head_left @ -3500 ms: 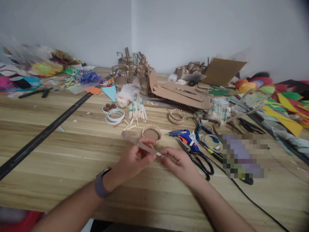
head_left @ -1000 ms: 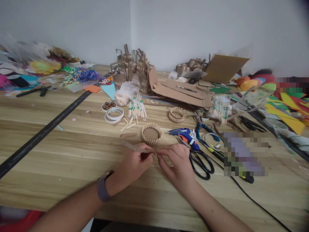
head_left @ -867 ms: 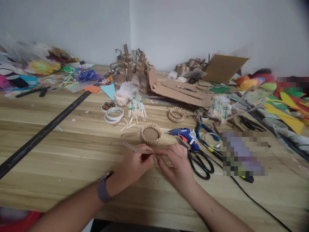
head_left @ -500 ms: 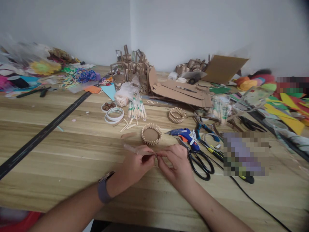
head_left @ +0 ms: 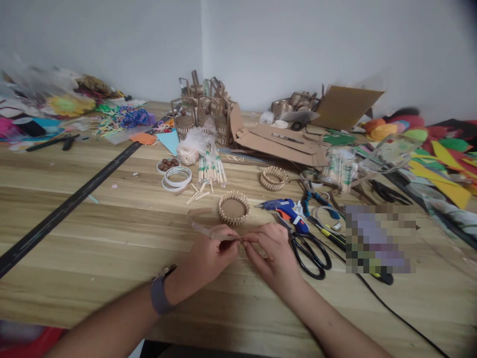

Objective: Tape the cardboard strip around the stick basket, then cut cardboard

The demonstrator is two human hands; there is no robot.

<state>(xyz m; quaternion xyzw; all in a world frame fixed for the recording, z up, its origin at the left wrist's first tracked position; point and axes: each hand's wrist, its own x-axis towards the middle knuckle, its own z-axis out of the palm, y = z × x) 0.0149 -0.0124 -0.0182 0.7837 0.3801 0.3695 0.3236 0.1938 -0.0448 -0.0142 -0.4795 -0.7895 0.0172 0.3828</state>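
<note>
Just below the basket [head_left: 233,207], both hands pinched one thin strip [head_left: 206,231]. Its long axis ran left to right, its free end sticking out up-left past the left hand [head_left: 210,253]. The right hand [head_left: 272,256] nipped its right end, the two hands' fingertips almost touching.

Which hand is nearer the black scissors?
Right. The right hand sits just left of the black scissors, close beside them; the left hand is farther left. Both pinch the thin strip.
</note>
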